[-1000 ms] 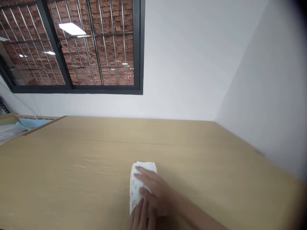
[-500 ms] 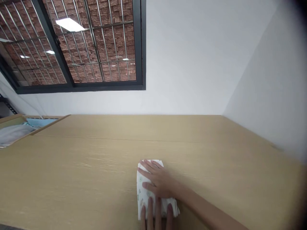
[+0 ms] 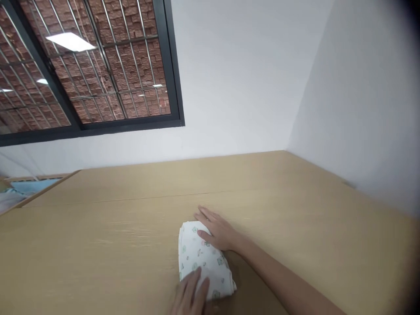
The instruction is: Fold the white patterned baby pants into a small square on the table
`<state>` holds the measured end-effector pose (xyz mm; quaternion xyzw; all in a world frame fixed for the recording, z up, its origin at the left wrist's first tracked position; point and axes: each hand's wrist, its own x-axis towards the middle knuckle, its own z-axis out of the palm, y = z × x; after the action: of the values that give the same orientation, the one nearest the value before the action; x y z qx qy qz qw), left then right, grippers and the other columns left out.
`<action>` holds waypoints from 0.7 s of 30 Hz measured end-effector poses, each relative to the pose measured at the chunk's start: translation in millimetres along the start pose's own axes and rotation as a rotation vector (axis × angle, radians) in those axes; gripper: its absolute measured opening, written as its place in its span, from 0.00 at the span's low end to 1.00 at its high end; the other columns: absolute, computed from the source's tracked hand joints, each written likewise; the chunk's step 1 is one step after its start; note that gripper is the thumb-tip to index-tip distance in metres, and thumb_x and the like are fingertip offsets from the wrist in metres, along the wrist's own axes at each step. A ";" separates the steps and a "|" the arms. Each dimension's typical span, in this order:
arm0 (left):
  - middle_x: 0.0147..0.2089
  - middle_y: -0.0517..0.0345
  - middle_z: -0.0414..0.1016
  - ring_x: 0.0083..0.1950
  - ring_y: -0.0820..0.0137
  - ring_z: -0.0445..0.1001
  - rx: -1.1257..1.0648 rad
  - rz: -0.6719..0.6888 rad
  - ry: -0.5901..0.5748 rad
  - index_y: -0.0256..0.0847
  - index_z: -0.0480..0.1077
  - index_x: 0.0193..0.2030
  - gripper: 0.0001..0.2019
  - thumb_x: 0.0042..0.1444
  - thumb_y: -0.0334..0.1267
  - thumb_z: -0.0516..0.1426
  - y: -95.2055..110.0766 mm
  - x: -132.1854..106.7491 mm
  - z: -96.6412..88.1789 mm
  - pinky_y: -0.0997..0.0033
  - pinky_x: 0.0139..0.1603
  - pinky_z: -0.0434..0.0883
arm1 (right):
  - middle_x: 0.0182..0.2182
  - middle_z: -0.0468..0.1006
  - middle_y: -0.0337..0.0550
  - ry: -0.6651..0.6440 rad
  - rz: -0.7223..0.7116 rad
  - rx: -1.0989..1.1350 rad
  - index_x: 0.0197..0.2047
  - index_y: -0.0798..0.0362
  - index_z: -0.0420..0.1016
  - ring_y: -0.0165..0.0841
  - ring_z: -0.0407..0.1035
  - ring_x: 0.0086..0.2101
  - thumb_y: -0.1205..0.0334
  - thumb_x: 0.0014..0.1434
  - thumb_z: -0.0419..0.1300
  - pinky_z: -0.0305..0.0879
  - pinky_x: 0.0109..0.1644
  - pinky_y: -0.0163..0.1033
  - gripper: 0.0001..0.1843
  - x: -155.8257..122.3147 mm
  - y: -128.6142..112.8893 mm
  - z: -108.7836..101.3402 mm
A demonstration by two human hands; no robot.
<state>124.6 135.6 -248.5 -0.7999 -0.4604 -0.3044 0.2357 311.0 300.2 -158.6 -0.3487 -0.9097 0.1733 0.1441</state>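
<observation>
A folded white cloth point(image 3: 205, 262) printed with small green and grey figures lies on the wood-coloured tabletop point(image 3: 98, 253). Its layers show along the lower right edge. My right hand point(image 3: 215, 229) rests at the cloth's upper right side, fingers stretched past its edge and thumb lying over the cloth. At the lower left corner is my left hand point(image 3: 190, 293), fingers apart, with the fingertips on or just over the cloth; part of this hand is cut off by the bottom of the view. Neither hand grips the cloth.
White walls point(image 3: 236, 87) meet in a corner behind the table. A dark-framed window point(image 3: 179, 100) with metal bars is at upper left. Beyond the table's left edge, a wooden-edged box point(image 3: 54, 186) holds blue and white fabric.
My right hand has slid off the cloth's middle to its upper right edge. My left hand has shifted left. More of the cloth's print shows, and the view has tilted and turned right.
</observation>
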 end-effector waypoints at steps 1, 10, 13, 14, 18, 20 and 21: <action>0.54 0.47 0.79 0.48 0.56 0.82 -0.003 0.029 -0.016 0.43 0.72 0.55 0.18 0.62 0.47 0.57 -10.0 6.2 -3.5 0.60 0.39 0.82 | 0.73 0.45 0.56 0.012 0.021 0.002 0.73 0.55 0.54 0.46 0.40 0.71 0.43 0.71 0.45 0.44 0.72 0.56 0.35 -1.6 3.1 -0.4; 0.52 0.50 0.79 0.49 0.59 0.79 -0.307 -0.026 -0.389 0.45 0.73 0.51 0.15 0.65 0.50 0.56 -47.7 74.3 -41.1 0.61 0.47 0.77 | 0.67 0.63 0.54 0.143 0.008 0.034 0.68 0.54 0.61 0.45 0.56 0.66 0.50 0.70 0.50 0.52 0.69 0.53 0.29 -8.5 4.7 -0.8; 0.42 0.55 0.78 0.43 0.66 0.77 -0.467 -0.224 -0.605 0.44 0.72 0.41 0.15 0.70 0.46 0.48 -56.9 109.3 -42.3 0.67 0.44 0.71 | 0.64 0.68 0.53 0.182 -0.019 -0.004 0.64 0.55 0.67 0.44 0.59 0.64 0.53 0.70 0.51 0.53 0.69 0.51 0.24 -8.3 3.0 -0.5; 0.39 0.57 0.77 0.40 0.66 0.76 -0.482 -0.261 -0.650 0.44 0.71 0.38 0.16 0.71 0.46 0.47 -61.2 119.2 -38.8 0.68 0.41 0.69 | 0.63 0.70 0.53 0.194 -0.025 -0.012 0.62 0.55 0.69 0.44 0.60 0.64 0.54 0.70 0.51 0.54 0.69 0.50 0.22 -8.3 2.6 0.0; 0.35 0.59 0.76 0.35 0.66 0.73 -0.400 -0.244 -0.693 0.43 0.66 0.36 0.13 0.70 0.43 0.46 -76.2 138.3 -10.8 0.69 0.34 0.61 | 0.60 0.72 0.51 0.231 -0.025 -0.026 0.57 0.54 0.72 0.44 0.62 0.62 0.57 0.68 0.54 0.55 0.68 0.48 0.18 -9.1 2.2 2.9; 0.34 0.58 0.76 0.35 0.66 0.74 -0.370 -0.218 -0.656 0.44 0.65 0.36 0.14 0.70 0.43 0.45 -80.0 136.8 5.0 0.68 0.33 0.59 | 0.61 0.72 0.51 0.249 -0.018 -0.026 0.56 0.53 0.73 0.43 0.63 0.62 0.58 0.66 0.56 0.56 0.67 0.48 0.17 -9.7 3.2 4.5; 0.34 0.58 0.76 0.35 0.65 0.74 -0.371 -0.214 -0.631 0.44 0.65 0.36 0.15 0.71 0.44 0.44 -81.3 134.4 11.9 0.68 0.34 0.59 | 0.61 0.72 0.50 0.258 -0.016 -0.022 0.55 0.53 0.73 0.43 0.63 0.61 0.57 0.66 0.56 0.56 0.67 0.47 0.17 -10.0 3.9 5.1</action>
<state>108.8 261.0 -154.4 -0.8308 -0.5283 -0.1444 -0.0997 318.4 294.9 -166.2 -0.3625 -0.8883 0.1158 0.2571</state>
